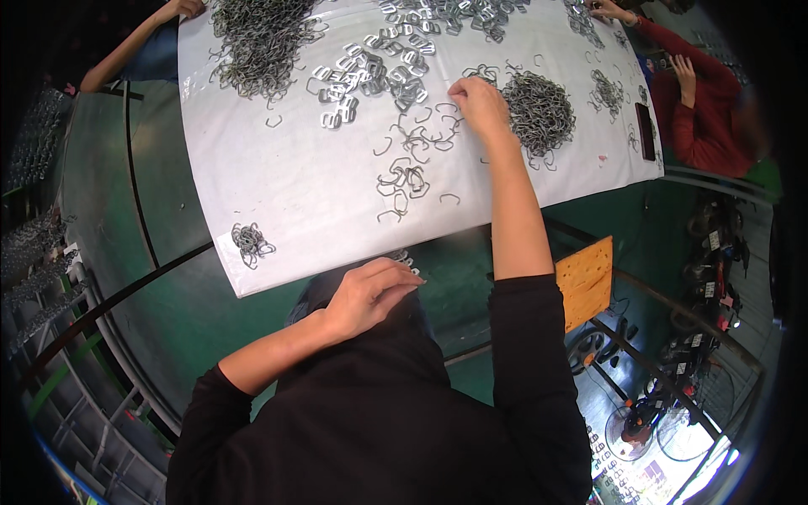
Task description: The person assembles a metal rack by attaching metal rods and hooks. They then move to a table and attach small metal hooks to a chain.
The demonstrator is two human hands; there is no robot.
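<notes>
My right hand [482,103] reaches over the white-covered table [311,194], its thumb and fingers pinched together. Whatever lies between the fingertips is too small to make out. Just right of it sits a mound of bent grey wire hooks [541,116]; loose C-shaped wire hooks [412,178] are scattered to its lower left. Flat silver buckles [370,71] spread beyond the fingertips on the left. Close to my body, below the table's near edge, my left hand [369,295] is closed with fingers bent. Small shiny metal pieces [404,257] show right behind its fingers; the grip itself is hidden.
A large heap of wire pieces [261,50] covers the far left; a small cluster [250,242] lies near the left corner. A dark phone-like slab [645,132] rests at the right edge. Other people's arms [126,59] reach in from both far sides. A wooden board [587,284] stands right.
</notes>
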